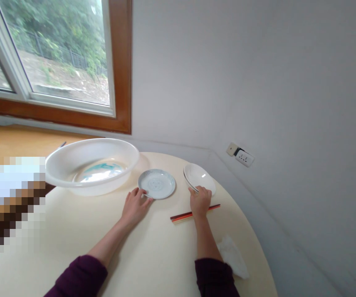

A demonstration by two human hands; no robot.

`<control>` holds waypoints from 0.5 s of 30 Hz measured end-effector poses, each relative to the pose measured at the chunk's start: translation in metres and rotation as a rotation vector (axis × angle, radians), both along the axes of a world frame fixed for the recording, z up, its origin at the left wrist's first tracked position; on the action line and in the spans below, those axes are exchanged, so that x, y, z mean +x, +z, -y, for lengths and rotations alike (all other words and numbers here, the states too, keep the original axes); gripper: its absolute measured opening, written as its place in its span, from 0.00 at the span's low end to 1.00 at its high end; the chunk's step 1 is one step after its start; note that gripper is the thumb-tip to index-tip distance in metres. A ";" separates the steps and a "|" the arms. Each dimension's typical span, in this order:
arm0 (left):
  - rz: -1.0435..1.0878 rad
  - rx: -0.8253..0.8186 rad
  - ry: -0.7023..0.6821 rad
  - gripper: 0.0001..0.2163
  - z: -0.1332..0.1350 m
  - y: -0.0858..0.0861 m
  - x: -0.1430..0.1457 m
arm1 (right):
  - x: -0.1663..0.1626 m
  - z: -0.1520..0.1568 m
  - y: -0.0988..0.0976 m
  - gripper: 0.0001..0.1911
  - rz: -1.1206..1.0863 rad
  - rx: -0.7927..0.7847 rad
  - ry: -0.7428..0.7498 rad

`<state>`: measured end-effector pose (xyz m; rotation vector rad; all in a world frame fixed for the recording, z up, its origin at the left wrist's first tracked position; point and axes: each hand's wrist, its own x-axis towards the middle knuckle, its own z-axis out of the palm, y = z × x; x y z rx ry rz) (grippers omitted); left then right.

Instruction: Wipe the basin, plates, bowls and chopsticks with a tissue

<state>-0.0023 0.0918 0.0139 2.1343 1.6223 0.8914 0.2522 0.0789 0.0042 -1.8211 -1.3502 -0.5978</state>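
Note:
My left hand (pixel 135 207) has its fingers and thumb on the near rim of a pale blue-grey plate (pixel 156 183), which rests on the round table. To the right, my right hand (pixel 200 201) grips the near edge of a white dish (pixel 199 176). That dish is tilted, and a second rim shows along its left side, so there may be two stacked. Several chopsticks (pixel 182 217) in dark red, orange and cream lie side by side beneath my right wrist, which hides their middle.
A large translucent white basin (pixel 93 186) stands at the left, with blue-green markings on its bottom. A crumpled white tissue (pixel 234 256) lies by my right forearm. The cream table's (pixel 153 255) curved edge runs close to the wall, where a socket (pixel 244 157) is mounted.

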 end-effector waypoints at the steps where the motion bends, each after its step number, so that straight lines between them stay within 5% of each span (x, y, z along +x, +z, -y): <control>1: 0.002 -0.002 0.000 0.14 0.000 0.000 0.000 | 0.000 0.000 -0.001 0.08 -0.006 -0.007 -0.005; 15: 0.015 0.012 0.009 0.14 -0.001 -0.002 0.000 | 0.003 -0.001 -0.005 0.06 -0.021 -0.044 0.005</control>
